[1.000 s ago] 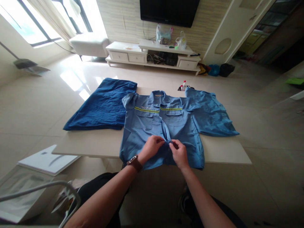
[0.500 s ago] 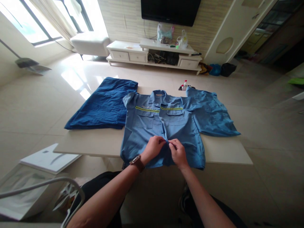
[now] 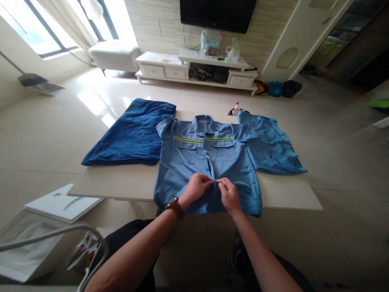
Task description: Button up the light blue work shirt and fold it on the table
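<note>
A blue short-sleeved work shirt [image 3: 182, 166] with yellow stripes and chest pockets lies front up on the table [image 3: 112, 184], its collar away from me. My left hand [image 3: 198, 188], with a watch on the wrist, pinches the front edge of the shirt below the chest. Close beside it, my right hand [image 3: 227, 196] pinches the same front edge from the other side. The fingertips almost meet there, and any button between them is too small to make out. Above the hands the shirt front gapes slightly.
Dark blue folded cloth [image 3: 130, 134] lies left of the shirt, lighter blue cloth [image 3: 270, 144] right. A bottle with a red cap [image 3: 236, 108] shows beyond the table's far edge. A white TV cabinet [image 3: 164, 72] stands against the far wall. At lower left are a white box [image 3: 30, 247] and a curved rail [image 3: 60, 232].
My right fingers have shifted slightly at the shirt's front edge, with the index finger now straighter. Both hands stay at the same spot on the shirt.
</note>
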`<state>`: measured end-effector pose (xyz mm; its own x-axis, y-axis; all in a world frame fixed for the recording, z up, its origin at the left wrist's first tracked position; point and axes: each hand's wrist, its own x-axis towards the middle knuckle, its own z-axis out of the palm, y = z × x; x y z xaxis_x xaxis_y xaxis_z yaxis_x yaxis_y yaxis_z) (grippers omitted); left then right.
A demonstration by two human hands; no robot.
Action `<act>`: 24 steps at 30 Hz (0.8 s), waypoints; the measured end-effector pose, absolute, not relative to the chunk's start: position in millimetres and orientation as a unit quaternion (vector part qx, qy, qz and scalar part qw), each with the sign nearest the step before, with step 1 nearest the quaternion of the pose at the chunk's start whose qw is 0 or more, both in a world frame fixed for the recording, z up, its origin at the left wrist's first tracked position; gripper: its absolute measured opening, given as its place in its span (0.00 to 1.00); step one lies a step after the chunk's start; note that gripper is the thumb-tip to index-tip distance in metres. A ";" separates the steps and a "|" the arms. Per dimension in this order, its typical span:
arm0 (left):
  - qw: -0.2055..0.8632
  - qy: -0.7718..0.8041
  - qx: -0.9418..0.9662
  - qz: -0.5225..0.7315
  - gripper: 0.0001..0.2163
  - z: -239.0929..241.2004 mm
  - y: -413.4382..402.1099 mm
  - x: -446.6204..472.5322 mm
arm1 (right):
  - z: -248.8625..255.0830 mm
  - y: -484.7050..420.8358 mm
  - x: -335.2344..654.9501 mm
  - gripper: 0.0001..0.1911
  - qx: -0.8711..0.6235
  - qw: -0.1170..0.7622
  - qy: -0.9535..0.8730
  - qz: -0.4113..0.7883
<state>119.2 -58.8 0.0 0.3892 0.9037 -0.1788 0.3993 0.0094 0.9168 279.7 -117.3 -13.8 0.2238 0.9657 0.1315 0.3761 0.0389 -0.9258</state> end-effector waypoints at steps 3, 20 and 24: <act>0.511 0.494 0.658 0.249 0.14 0.4 -59.1 119.5 | -16.3 -115.9 281.3 0.12 -0.623 0.477 -0.529 0.324; 0.540 0.470 0.655 0.243 0.10 -6.6 -57.4 120.0 | -14.6 -118.5 281.1 0.10 -0.634 0.452 -0.555 0.293; 0.633 0.455 0.578 0.241 0.10 -8.1 -56.8 122.4 | -11.9 -119.6 279.6 0.07 -0.626 0.446 -0.581 0.267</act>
